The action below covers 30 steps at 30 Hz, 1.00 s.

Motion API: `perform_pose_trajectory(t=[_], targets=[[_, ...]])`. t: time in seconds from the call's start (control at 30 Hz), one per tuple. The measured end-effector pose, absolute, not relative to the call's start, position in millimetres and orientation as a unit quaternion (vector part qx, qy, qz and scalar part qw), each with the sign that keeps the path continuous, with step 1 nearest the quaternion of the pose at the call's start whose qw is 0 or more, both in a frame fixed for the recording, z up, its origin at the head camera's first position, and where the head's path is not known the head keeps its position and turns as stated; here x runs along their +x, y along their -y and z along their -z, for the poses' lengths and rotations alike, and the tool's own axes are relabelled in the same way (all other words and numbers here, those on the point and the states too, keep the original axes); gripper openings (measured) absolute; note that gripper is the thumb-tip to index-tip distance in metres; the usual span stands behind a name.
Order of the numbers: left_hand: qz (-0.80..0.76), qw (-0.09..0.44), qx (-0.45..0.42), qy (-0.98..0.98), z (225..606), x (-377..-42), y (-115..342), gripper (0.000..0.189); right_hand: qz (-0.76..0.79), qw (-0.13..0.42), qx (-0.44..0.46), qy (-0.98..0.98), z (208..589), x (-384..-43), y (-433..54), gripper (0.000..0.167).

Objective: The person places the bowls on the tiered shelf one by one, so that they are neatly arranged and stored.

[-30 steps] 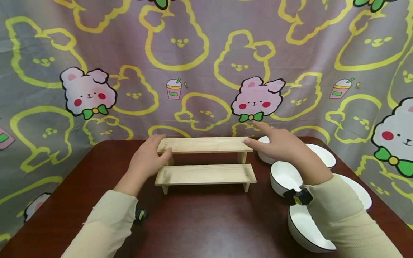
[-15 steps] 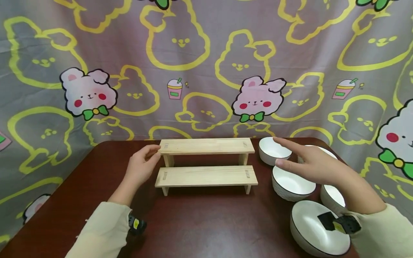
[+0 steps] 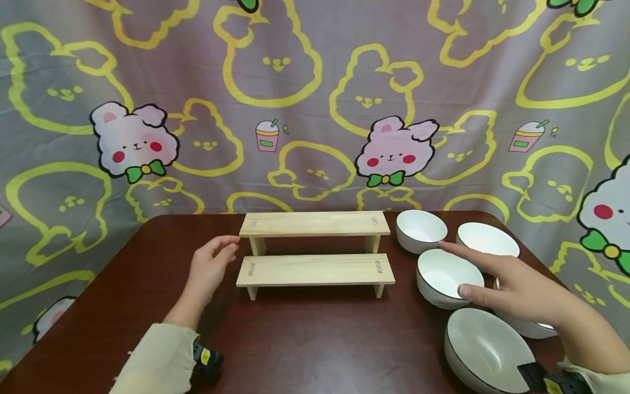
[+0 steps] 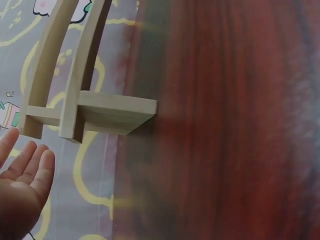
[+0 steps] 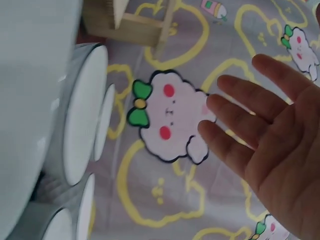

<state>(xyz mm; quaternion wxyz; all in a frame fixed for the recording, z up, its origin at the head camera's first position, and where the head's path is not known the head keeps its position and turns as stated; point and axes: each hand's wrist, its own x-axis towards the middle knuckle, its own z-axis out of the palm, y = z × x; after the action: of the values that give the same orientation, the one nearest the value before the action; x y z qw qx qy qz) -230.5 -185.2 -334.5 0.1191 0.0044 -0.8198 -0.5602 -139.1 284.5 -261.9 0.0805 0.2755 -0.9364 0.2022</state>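
Note:
A pale wooden two-step rack [image 3: 315, 271] stands on the dark table. My left hand [image 3: 211, 268] is beside its left end, fingertips right at the upper board [image 3: 315, 224]; the left wrist view shows the fingers [image 4: 44, 172] loosely extended, holding nothing. Over the white bowls at the right, my right hand [image 3: 517, 284] hovers with fingers spread and nothing in it, its palm [image 5: 285, 160] visible in the right wrist view. Closest to it is the middle textured bowl [image 3: 449, 273]. Part of another bowl [image 3: 534, 329] is hidden beneath this hand.
A large bowl [image 3: 484, 345] stands at the front right, partly covered by the wrist strap. Behind are a smaller bowl [image 3: 420, 227] close to the rack and another bowl [image 3: 487, 238]. A patterned curtain [image 3: 305, 109] hangs behind the table [image 3: 315, 339].
My right hand has moved from the rack's upper right end to the right and down, over the bowls. The left hand has drawn slightly left and down from the upper board.

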Motion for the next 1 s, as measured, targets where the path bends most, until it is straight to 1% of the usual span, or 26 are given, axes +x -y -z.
perform_pose_trajectory(t=[0.17, 0.27, 0.33, 0.43, 0.53, 0.73, 0.9, 1.0], targets=[[0.59, 0.106, 0.024, 0.8, 344.0, -229.8, 184.0, 0.028, -0.197, 0.111, 0.297, 0.928, 276.6, -128.4, -295.6, 0.072], [0.607, 0.115, 0.036, 0.785, 349.0, -229.2, 182.5, 0.028, -0.203, 0.123, 0.308, 0.921, 286.8, -124.2, -302.4, 0.073], [0.619, 0.123, 0.049, 0.774, 352.6, -229.2, 180.9, 0.027, -0.215, 0.122, 0.319, 0.915, 293.2, -121.3, -306.8, 0.074], [0.635, 0.125, 0.065, 0.76, 357.2, -229.4, 178.6, 0.027, -0.241, 0.105, 0.336, 0.904, 302.3, -117.6, -313.4, 0.075], [0.654, 0.108, 0.081, 0.745, 360.9, -229.9, 176.3, 0.029, -0.248, 0.091, 0.333, 0.905, 312.2, -113.5, -319.5, 0.078], [0.695, 0.064, 0.098, 0.71, 362.6, -226.9, 170.4, 0.034, -0.236, 0.089, 0.307, 0.917, 337.3, -104.8, -328.6, 0.078], [0.719, 0.04, 0.116, 0.684, 363.7, -224.0, 167.6, 0.033, -0.244, 0.088, 0.324, 0.91, 346.2, -101.9, -327.5, 0.081], [0.732, 0.031, 0.124, 0.669, 366.5, -223.9, 166.0, 0.029, -0.249, 0.088, 0.319, 0.91, 349.6, -99.4, -325.5, 0.084]])
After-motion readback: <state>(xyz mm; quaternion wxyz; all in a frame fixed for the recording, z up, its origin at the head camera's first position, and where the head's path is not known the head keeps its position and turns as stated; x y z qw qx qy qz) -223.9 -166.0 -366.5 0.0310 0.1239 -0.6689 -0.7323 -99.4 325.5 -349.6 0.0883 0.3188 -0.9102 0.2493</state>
